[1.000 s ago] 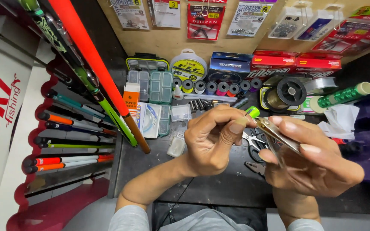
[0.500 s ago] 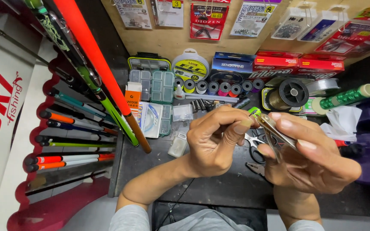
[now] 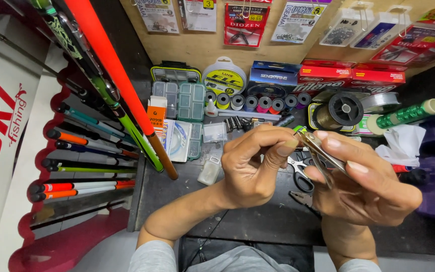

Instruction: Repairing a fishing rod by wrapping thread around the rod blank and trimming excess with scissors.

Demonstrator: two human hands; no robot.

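Note:
My right hand (image 3: pixel 373 194) holds a slim metal hand tool (image 3: pixel 323 151) between thumb and fingers, its tip pointing up and left. My left hand (image 3: pixel 255 166) meets it there, thumb and forefinger pinched together at the tool's tip, where a small green piece (image 3: pixel 298 129) shows. What exactly sits between the left fingertips is too small to tell. Both hands hover over the dark worktop (image 3: pixel 258 226), just above a pair of scissors (image 3: pixel 298 174).
Green tackle boxes (image 3: pixel 182 100), small thread spools (image 3: pixel 250 102), a black line spool (image 3: pixel 345 109), a green glitter spool (image 3: pixel 404 115) and white tissue (image 3: pixel 404 143) crowd the back. Fishing rods (image 3: pixel 84 151) lie left, an orange rod (image 3: pixel 122 85) leans across. Packets hang on the board (image 3: pixel 202 48).
The hands have stayed together in about the same spot. My left fingertips have shifted slightly at the tool's tip.

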